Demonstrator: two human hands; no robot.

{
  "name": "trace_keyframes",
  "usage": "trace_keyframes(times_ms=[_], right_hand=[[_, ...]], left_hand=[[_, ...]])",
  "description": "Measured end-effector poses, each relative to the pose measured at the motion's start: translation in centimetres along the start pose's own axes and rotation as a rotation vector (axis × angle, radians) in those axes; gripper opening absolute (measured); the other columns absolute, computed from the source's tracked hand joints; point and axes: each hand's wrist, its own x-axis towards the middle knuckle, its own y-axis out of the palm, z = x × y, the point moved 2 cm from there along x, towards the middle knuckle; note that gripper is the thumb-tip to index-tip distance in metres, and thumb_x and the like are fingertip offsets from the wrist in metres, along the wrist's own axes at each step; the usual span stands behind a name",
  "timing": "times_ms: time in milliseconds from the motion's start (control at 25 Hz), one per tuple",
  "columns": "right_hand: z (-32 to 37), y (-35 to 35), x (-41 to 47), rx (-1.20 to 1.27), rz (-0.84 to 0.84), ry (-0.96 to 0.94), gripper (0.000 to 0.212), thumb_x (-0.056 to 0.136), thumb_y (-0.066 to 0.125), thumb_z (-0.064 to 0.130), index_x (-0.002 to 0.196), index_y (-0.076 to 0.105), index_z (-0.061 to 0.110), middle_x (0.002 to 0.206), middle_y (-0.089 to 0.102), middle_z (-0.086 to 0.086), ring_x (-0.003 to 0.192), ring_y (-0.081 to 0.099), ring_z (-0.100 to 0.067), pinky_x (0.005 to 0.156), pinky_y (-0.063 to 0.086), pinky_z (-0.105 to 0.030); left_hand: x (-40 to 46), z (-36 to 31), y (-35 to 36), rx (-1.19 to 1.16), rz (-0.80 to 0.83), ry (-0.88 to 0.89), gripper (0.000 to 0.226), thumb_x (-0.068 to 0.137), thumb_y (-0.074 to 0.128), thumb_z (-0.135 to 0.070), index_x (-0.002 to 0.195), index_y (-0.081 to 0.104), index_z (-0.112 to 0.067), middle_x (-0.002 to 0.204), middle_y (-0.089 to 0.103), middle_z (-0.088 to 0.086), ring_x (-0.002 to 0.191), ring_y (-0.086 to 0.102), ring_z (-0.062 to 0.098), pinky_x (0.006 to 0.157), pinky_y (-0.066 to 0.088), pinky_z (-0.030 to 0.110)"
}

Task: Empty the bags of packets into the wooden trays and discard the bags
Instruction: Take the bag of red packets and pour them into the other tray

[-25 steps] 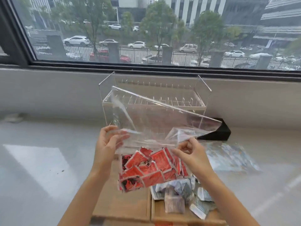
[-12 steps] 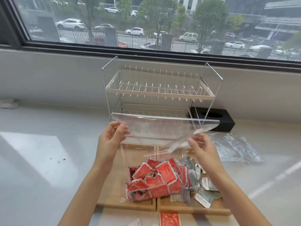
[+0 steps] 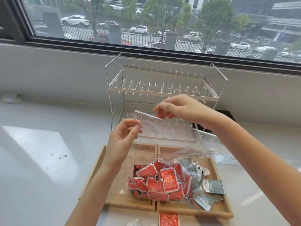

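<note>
I hold a clear plastic bag (image 3: 164,129) up over two wooden trays (image 3: 195,212) that stand side by side. My left hand (image 3: 124,137) pinches the bag's near left edge. My right hand (image 3: 177,107) pinches its upper edge, further back and higher. A heap of red packets (image 3: 160,181) lies at the bag's low end, over the left tray and across the divider. Grey-green packets (image 3: 211,187) lie in the right tray.
A white two-tier wire rack (image 3: 162,90) stands behind the trays below the window. A black box (image 3: 228,114) sits behind its right side. Another clear bag (image 3: 228,158) lies right of the trays. One red packet (image 3: 168,220) lies on the white counter in front.
My right hand has moved up and to the left along the bag's top edge, closer to my left hand. The packets have settled lower onto the trays. The camera has tilted down.
</note>
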Motion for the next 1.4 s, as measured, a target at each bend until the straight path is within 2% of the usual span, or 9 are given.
trace_keyframes(times_ms=[120, 240, 360, 480, 720, 920, 1040, 1200, 1400], right_hand=[[0.4, 2.5, 1.1, -0.043, 0.271, 0.074, 0.033, 0.094, 0.041, 0.031, 0.101, 0.069, 0.015, 0.099, 0.071, -0.007, 0.091, 0.066, -0.017, 0.087, 0.051, -0.031], [0.6, 3.4, 1.0, -0.032, 0.326, 0.059, 0.030, 0.087, 0.051, 0.039, 0.094, 0.072, 0.018, 0.099, 0.072, -0.009, 0.084, 0.064, -0.015, 0.088, 0.051, -0.036], [0.3, 3.5, 0.6, 0.000, 0.252, 0.081, 0.027, 0.083, 0.058, 0.039, 0.088, 0.073, 0.017, 0.085, 0.073, -0.006, 0.070, 0.056, -0.004, 0.072, 0.049, -0.026], [-0.1, 3.4, 0.1, 0.040, 0.171, 0.089, 0.024, 0.080, 0.063, 0.034, 0.081, 0.074, 0.014, 0.070, 0.066, 0.001, 0.062, 0.048, -0.005, 0.061, 0.040, -0.019], [-0.6, 1.5, 0.0, 0.164, 0.001, 0.066, 0.012, 0.081, 0.064, 0.018, 0.082, 0.073, 0.011, 0.060, 0.068, 0.007, 0.053, 0.060, 0.003, 0.056, 0.047, -0.013], [-0.8, 2.8, 0.0, 0.101, 0.111, 0.094, 0.016, 0.082, 0.062, 0.030, 0.087, 0.074, 0.020, 0.075, 0.070, -0.005, 0.065, 0.053, -0.004, 0.067, 0.046, -0.023], [-0.8, 3.2, -0.3, 0.146, -0.005, 0.091, 0.012, 0.078, 0.067, 0.029, 0.077, 0.074, 0.020, 0.063, 0.065, 0.007, 0.057, 0.051, 0.001, 0.065, 0.044, -0.021], [-1.0, 4.0, -0.3, 0.192, -0.054, 0.095, 0.013, 0.075, 0.069, 0.031, 0.082, 0.074, 0.020, 0.082, 0.075, -0.002, 0.070, 0.060, -0.003, 0.074, 0.050, -0.024], [-1.0, 4.7, -0.7, 0.079, -0.182, 0.034, 0.010, 0.078, 0.066, 0.027, 0.077, 0.074, 0.020, 0.075, 0.073, 0.005, 0.075, 0.066, -0.004, 0.075, 0.054, -0.024]], left_hand=[[-0.4, -0.5, 0.4, 0.048, 0.008, 0.036, 0.010, 0.080, 0.059, -0.021, 0.078, 0.063, -0.029, 0.075, 0.067, -0.011, 0.074, 0.062, 0.006, 0.065, 0.046, 0.011], [-0.6, -0.4, 0.5, 0.111, -0.033, 0.045, 0.006, 0.081, 0.059, -0.027, 0.084, 0.065, -0.025, 0.083, 0.069, 0.001, 0.079, 0.064, 0.015, 0.071, 0.048, 0.021], [-0.7, -0.2, 0.9, 0.169, -0.054, 0.044, 0.010, 0.082, 0.058, -0.029, 0.085, 0.065, -0.035, 0.090, 0.069, 0.007, 0.080, 0.067, 0.014, 0.077, 0.051, 0.030], [-0.5, -0.5, 1.6, 0.181, -0.044, 0.046, 0.016, 0.082, 0.057, -0.030, 0.082, 0.065, -0.044, 0.095, 0.068, 0.004, 0.079, 0.066, 0.008, 0.076, 0.050, 0.023], [-0.6, -0.5, 2.0, 0.200, -0.071, 0.038, 0.028, 0.086, 0.054, -0.016, 0.083, 0.062, -0.043, 0.094, 0.063, 0.002, 0.070, 0.055, 0.008, 0.066, 0.046, 0.020], [-0.5, -0.5, 2.1, 0.215, -0.072, 0.046, 0.018, 0.087, 0.053, -0.023, 0.088, 0.066, -0.036, 0.101, 0.064, -0.002, 0.081, 0.062, 0.010, 0.072, 0.049, 0.025], [-0.5, -0.2, 2.0, 0.255, -0.078, 0.050, 0.017, 0.087, 0.052, -0.025, 0.092, 0.067, -0.030, 0.103, 0.063, 0.001, 0.081, 0.061, 0.012, 0.070, 0.048, 0.022], [-0.4, 0.0, 1.9, 0.277, -0.063, 0.065, 0.023, 0.087, 0.052, -0.020, 0.102, 0.065, -0.032, 0.091, 0.058, -0.001, 0.076, 0.057, 0.011, 0.064, 0.045, 0.017], [-0.6, 0.0, 2.0, 0.327, -0.054, 0.111, 0.032, 0.089, 0.050, -0.019, 0.107, 0.056, -0.044, 0.087, 0.055, 0.004, 0.072, 0.052, 0.016, 0.059, 0.043, 0.016]])
